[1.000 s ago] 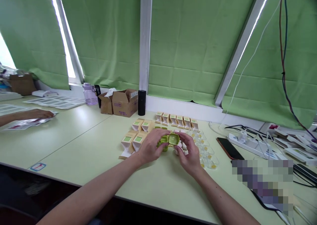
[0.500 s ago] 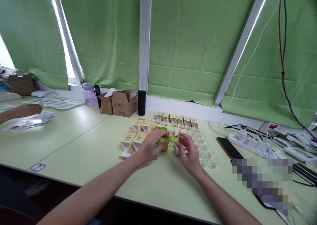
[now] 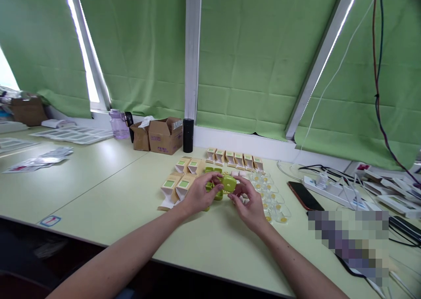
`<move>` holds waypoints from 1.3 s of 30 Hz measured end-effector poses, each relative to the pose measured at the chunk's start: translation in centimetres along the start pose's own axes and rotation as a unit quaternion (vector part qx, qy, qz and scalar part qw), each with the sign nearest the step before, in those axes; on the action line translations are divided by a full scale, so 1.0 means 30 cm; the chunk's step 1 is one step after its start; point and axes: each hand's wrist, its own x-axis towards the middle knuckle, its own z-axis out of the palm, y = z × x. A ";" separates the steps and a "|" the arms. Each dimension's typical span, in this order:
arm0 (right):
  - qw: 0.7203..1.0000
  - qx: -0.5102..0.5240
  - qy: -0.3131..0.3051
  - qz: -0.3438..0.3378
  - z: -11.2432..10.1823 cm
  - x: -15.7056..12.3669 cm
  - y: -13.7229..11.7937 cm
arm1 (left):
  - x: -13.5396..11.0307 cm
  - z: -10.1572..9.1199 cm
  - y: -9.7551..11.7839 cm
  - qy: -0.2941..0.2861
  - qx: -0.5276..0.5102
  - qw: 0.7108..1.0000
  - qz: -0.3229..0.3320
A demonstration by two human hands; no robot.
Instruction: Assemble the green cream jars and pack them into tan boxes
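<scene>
Both my hands meet over the middle of the pale green table [image 3: 98, 189]. My left hand [image 3: 197, 196] and my right hand [image 3: 251, 202] pinch a small lime-green plastic case [image 3: 227, 183] between their fingertips, just above the tabletop. More green pieces [image 3: 210, 189] lie under my left fingers. To the left stand tan cartons with green labels [image 3: 176, 186]. A row of smaller cartons [image 3: 235, 158] runs behind. Clear plastic cups with yellow bits [image 3: 274, 202] line up beside my right hand.
Brown cardboard boxes [image 3: 161, 136], a black cylinder [image 3: 188, 135] and a purple bottle [image 3: 119, 124] stand by the window sill. A black phone [image 3: 304, 197], a power strip and cables [image 3: 332, 187] lie at the right. Papers [image 3: 39, 158] and white trays [image 3: 75, 135] sit at the far left.
The green case has turned in my fingers, from open side up to its rounded closed face showing. The other person's hand at the far left has gone out of view.
</scene>
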 end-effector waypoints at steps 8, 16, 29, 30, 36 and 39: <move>1.000 0.001 0.003 0.004 -0.003 0.004 0.004 | -0.001 0.001 -0.008 -0.015 0.006 1.000 0.005; 1.000 0.012 0.009 -0.001 -0.015 0.007 -0.005 | -0.006 -0.004 -0.001 -0.025 0.045 0.997 0.052; 0.998 0.050 -0.019 0.042 -0.016 0.001 -0.014 | -0.002 0.000 0.018 0.024 0.107 0.979 0.174; 0.997 0.053 -0.024 0.049 -0.015 -0.001 -0.015 | -0.003 0.001 0.025 0.021 0.108 0.976 0.188; 0.996 0.056 -0.039 0.062 -0.006 -0.001 -0.011 | -0.011 0.005 0.042 -0.013 0.128 0.969 0.210; 0.997 0.047 -0.038 0.057 -0.004 0.002 -0.011 | -0.012 0.006 0.040 -0.025 0.129 0.969 0.211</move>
